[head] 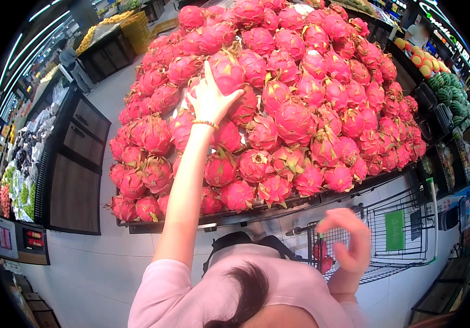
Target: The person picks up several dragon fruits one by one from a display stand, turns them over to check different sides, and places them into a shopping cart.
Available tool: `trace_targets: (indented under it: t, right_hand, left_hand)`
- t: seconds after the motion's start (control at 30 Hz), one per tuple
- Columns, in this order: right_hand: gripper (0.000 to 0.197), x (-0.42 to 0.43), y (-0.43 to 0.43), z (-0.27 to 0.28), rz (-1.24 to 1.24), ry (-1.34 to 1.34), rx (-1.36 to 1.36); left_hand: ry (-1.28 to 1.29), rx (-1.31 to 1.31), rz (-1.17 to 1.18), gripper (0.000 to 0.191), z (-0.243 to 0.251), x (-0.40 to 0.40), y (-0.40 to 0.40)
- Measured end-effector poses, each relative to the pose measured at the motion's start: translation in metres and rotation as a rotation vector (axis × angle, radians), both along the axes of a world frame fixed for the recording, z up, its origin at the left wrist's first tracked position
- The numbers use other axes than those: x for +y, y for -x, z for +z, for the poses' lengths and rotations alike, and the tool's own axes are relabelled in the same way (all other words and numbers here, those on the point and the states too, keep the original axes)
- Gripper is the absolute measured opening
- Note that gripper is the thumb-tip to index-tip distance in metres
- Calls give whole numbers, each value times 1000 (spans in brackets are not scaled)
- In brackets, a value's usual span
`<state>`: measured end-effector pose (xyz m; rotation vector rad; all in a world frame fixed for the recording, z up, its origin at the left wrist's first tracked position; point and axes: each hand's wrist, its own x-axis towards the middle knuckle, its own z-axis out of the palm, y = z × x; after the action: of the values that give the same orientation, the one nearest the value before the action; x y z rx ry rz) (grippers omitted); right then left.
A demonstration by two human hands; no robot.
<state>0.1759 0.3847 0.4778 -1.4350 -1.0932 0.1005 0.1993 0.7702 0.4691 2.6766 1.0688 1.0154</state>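
A large pink dragon fruit (227, 73) with greenish scales lies between the spread thumb and index finger of my left hand (211, 97). That hand grips it from its near side, high on a heaped display; a beaded bracelet (206, 124) circles the wrist. Other dragon fruits (296, 121) press close around it. Low on the right, my right hand (351, 242) is blurred, fingers bent and thumb apart, with nothing plainly held. Behind it stands a wire shopping cart (411, 258), partly hidden by the hand, with dragon fruits (326, 264) inside.
The display's dark front edge (243, 221) runs before my body. On the left stands a cabinet (75, 180) with bagged grapes (23, 194). Watermelons (450, 92) are stacked at right. One person (417, 35) is at the far right, another (73, 63) at the far left.
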Motion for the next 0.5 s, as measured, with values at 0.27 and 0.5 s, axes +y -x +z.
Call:
trace_targets:
  t: [0.27,0.5]
  right_hand:
    - [31,-21,-12,77,-400,-530,-986]
    - [9,-38,-33,58,-489,-548,-967]
  left_hand:
    - [-50,-210,-67,100,-17,-1,-4]
    - [-52,-451,-110,92,-17,-14,3]
